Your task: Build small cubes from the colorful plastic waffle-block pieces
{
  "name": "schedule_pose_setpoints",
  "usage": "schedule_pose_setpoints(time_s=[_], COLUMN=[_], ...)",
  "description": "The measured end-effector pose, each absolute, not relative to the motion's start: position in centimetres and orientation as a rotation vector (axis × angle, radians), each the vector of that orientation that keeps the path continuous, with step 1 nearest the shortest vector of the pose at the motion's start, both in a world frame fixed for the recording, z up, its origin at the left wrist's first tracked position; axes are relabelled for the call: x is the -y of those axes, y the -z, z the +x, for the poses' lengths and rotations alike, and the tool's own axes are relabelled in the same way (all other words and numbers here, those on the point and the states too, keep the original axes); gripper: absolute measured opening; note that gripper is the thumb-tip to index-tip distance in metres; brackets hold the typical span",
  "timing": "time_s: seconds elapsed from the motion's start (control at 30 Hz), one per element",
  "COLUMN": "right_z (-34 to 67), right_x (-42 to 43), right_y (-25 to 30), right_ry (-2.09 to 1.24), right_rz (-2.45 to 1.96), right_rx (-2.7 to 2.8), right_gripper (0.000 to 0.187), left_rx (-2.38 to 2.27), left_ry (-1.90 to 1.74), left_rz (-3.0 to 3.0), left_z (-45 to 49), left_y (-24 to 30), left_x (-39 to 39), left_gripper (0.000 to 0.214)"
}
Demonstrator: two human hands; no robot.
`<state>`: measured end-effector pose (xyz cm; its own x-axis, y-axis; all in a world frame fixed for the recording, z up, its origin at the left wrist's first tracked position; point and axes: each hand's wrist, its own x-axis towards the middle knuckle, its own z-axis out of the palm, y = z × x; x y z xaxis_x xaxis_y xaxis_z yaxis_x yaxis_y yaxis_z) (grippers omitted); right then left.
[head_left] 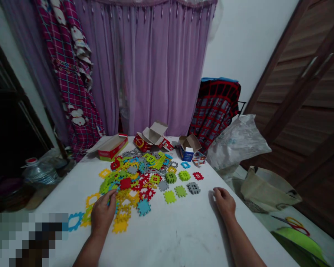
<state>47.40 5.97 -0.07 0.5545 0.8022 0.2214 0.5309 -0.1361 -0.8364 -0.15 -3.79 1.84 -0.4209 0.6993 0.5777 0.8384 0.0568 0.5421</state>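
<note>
My left hand (103,212) is at the near left edge of a pile of interlocking plastic tiles (140,167) in yellow, green, blue, red and grey. Its fingers are curled in; whatever they pinch, if anything, is hidden against the pile. Beside it lie a yellow tile (120,225), a blue square tile (144,207) and a blue frame tile (75,221). On the right, my right hand (225,203) rests on the table with fingers closed and nothing visible in them. Nearest to it is a grey block of joined tiles (194,188). Green tiles (180,191) lie left of that.
Open cardboard boxes stand along the table's far side: a red-green one (113,149), a red one (142,142) and a blue one (187,152). A clear plastic bag (236,141) is beyond the right edge. Scissors (296,224) lie lower right. A water bottle (40,171) is left.
</note>
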Motion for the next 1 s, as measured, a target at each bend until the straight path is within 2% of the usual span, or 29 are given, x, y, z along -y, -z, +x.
schedule_pose_setpoints(time_s=[0.3,0.53,0.8,1.0], right_z=[44.1,39.7,28.7,24.1], right_x=[-3.2,-3.1,-5.3,-6.3], right_y=[-1.4,-0.8,-1.4,-1.8], right_ry=[-0.433,-0.307,-0.319,-0.367], right_rz=[-1.878,-1.784,-1.374,-1.268], right_rx=[1.062,1.042,1.714,2.052], right_gripper=[0.043,0.046,0.038,0.032], left_rx=[2.192,2.273,2.263,2.277], left_ry=[1.349,1.456,1.535,1.528], left_rz=[-1.634,-1.559,-1.654,-1.649], left_z=[0.5,0.4,0.5,0.5], left_y=[-1.8,-1.3,-1.0,-1.2], left_x=[3.6,3.5,3.2,3.3], left_gripper=[0.025,0.024,0.025,0.025])
